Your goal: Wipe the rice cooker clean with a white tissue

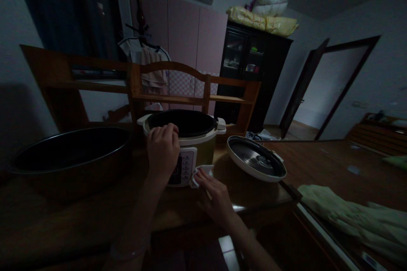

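Dim room: pink wardrobe [182, 38] at upper center, black cabinet [273, 63] right of it. A wooden desk [178, 216] runs across the lower part of the frame, with a big dark pot [70, 165] at left. The electric cooker [206, 148] sits lidless mid-frame, and the lid [257, 161] lies inner side up to the right of center.

The person's left hand [163, 146] is curled over the cooker's front rim; the fingertips are hidden, so no clue how hard it's gripping. The right hand [216, 197] has its fingers fairly straight, holding a white cloth [206, 170] (might be tissue) against the lower front, just right of the control panel [186, 165].

Looks like wiping, imo. Best bet is pressing the cloth flat with several fingers and letting the left hand brace the rim so the body doesn't slide. Short strokes along the panel's edge should get into the seam, and going light on the buttons seems wise.
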Tool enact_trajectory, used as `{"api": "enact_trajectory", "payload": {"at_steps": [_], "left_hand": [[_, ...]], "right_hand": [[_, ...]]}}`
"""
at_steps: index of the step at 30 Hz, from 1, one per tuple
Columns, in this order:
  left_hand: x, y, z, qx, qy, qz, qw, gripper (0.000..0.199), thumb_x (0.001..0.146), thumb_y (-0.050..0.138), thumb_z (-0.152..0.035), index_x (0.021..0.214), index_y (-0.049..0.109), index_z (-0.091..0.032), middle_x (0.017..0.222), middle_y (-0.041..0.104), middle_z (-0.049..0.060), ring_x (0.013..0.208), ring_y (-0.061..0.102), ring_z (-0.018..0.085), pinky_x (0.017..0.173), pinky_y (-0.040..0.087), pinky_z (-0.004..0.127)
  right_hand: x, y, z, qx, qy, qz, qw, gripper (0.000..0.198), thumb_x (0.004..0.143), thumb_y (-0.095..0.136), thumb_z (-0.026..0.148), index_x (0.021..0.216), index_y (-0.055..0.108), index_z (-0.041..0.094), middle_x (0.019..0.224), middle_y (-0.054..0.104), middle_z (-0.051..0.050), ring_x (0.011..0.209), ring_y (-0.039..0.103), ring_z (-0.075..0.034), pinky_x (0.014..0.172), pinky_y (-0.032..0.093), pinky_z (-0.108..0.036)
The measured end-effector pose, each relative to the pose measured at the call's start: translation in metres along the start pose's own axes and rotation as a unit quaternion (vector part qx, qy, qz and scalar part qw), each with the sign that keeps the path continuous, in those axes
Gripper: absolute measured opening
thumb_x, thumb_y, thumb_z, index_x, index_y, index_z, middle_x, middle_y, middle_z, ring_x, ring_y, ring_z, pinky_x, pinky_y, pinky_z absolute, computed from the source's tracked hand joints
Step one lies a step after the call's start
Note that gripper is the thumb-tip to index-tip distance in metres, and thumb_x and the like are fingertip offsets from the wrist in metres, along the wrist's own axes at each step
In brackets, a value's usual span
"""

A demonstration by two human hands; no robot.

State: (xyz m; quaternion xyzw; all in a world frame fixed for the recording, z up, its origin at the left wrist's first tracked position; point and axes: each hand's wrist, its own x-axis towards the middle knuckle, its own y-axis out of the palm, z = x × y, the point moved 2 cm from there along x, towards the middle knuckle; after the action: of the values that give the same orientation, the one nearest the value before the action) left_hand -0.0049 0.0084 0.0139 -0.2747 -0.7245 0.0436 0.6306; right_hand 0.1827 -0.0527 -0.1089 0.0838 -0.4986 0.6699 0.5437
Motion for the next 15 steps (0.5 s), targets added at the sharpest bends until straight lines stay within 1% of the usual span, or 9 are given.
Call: {"api": "enact_trajectory", "payload": {"at_steps": [2, 3, 5, 6, 8, 9, 11, 13, 15], "left_hand": [[0.000, 0.000, 0.000, -0.004, 0.000, 0.000, 1.000, 0.019, 0.096, 0.037, -0.019, 0.089, 0.054, -0.023, 0.083, 0.062, 0.004, 0.087, 0.056, 0.024, 0.097, 0.038, 0.040], [0.000, 0.000, 0.000, -0.006, -0.001, -0.002, 1.000, 0.019, 0.096, 0.037, -0.019, 0.089, 0.054, -0.023, 0.083, 0.062, 0.004, 0.087, 0.056, 0.024, 0.097, 0.038, 0.041], [0.000, 0.000, 0.000, -0.008, -0.001, -0.004, 1.000, 0.019, 0.096, 0.037, -0.019, 0.089, 0.054, -0.023, 0.083, 0.062, 0.004, 0.087, 0.056, 0.024, 0.096, 0.038, 0.041], [0.000, 0.000, 0.000, -0.006, 0.000, -0.004, 1.000, 0.019, 0.096, 0.037, -0.019, 0.089, 0.054, -0.023, 0.082, 0.062, 0.004, 0.087, 0.056, 0.024, 0.096, 0.038, 0.041], [0.000, 0.000, 0.001, -0.002, -0.001, -0.005, 1.000, 0.019, 0.096, 0.037, -0.018, 0.088, 0.054, -0.023, 0.082, 0.061, 0.004, 0.087, 0.056, 0.025, 0.095, 0.039, 0.041], [0.000, 0.000, 0.001, 0.000, -0.002, -0.005, 1.000, 0.019, 0.096, 0.037, -0.018, 0.088, 0.054, -0.023, 0.082, 0.061, 0.004, 0.087, 0.056, 0.025, 0.094, 0.039, 0.041], [0.000, 0.000, 0.001, -0.001, -0.002, -0.007, 1.000, 0.019, 0.096, 0.037, -0.018, 0.088, 0.054, -0.023, 0.082, 0.061, 0.004, 0.087, 0.056, 0.025, 0.094, 0.039, 0.041], [0.000, 0.000, 0.001, -0.005, -0.002, -0.008, 1.000, 0.019, 0.095, 0.037, -0.018, 0.088, 0.054, -0.023, 0.082, 0.062, 0.005, 0.086, 0.055, 0.024, 0.094, 0.039, 0.041], [0.000, 0.000, 0.001, -0.009, -0.002, -0.008, 1.000, 0.019, 0.095, 0.038, -0.018, 0.088, 0.055, -0.022, 0.082, 0.062, 0.004, 0.086, 0.055, 0.024, 0.094, 0.039, 0.040]], "right_hand": [[-0.003, 0.001, -0.002, 0.048, 0.044, -0.015, 0.998, 0.057, 0.086, 0.050, 0.006, 0.137, 0.060, 0.030, 0.144, 0.057, -0.003, 0.137, 0.051, -0.023, 0.114, 0.041, -0.043], [-0.004, 0.000, -0.004, 0.092, 0.086, -0.036, 0.991, 0.050, 0.087, 0.053, 0.009, 0.131, 0.066, 0.029, 0.137, 0.064, -0.004, 0.131, 0.058, -0.024, 0.111, 0.045, -0.042], [-0.003, -0.003, -0.013, 0.191, 0.181, -0.094, 0.960, 0.031, 0.088, 0.058, 0.018, 0.112, 0.077, 0.024, 0.112, 0.077, -0.005, 0.109, 0.071, -0.026, 0.097, 0.054, -0.038], [-0.001, -0.006, -0.018, 0.232, 0.219, -0.122, 0.940, 0.025, 0.088, 0.060, 0.023, 0.103, 0.079, 0.021, 0.100, 0.079, -0.005, 0.097, 0.074, -0.026, 0.088, 0.057, -0.036], [0.006, -0.015, -0.024, 0.277, 0.257, -0.162, 0.912, 0.024, 0.088, 0.060, 0.029, 0.094, 0.079, 0.016, 0.086, 0.078, -0.005, 0.081, 0.074, -0.023, 0.075, 0.057, -0.031], [0.010, -0.022, -0.024, 0.281, 0.258, -0.179, 0.907, 0.026, 0.089, 0.059, 0.031, 0.094, 0.078, 0.015, 0.085, 0.078, -0.004, 0.078, 0.073, -0.022, 0.072, 0.056, -0.029], [0.019, -0.037, -0.019, 0.265, 0.247, -0.217, 0.906, 0.026, 0.091, 0.059, 0.033, 0.099, 0.077, 0.016, 0.091, 0.078, -0.004, 0.082, 0.072, -0.021, 0.074, 0.055, -0.028], [0.029, -0.051, -0.006, 0.206, 0.204, -0.269, 0.919, 0.025, 0.092, 0.059, 0.031, 0.106, 0.076, 0.020, 0.101, 0.077, -0.004, 0.096, 0.071, -0.022, 0.086, 0.054, -0.030], [0.039, -0.057, 0.009, 0.139, 0.122, -0.281, 0.942, 0.030, 0.095, 0.054, 0.025, 0.119, 0.073, 0.024, 0.120, 0.073, -0.004, 0.116, 0.066, -0.023, 0.103, 0.048, -0.035]]}}
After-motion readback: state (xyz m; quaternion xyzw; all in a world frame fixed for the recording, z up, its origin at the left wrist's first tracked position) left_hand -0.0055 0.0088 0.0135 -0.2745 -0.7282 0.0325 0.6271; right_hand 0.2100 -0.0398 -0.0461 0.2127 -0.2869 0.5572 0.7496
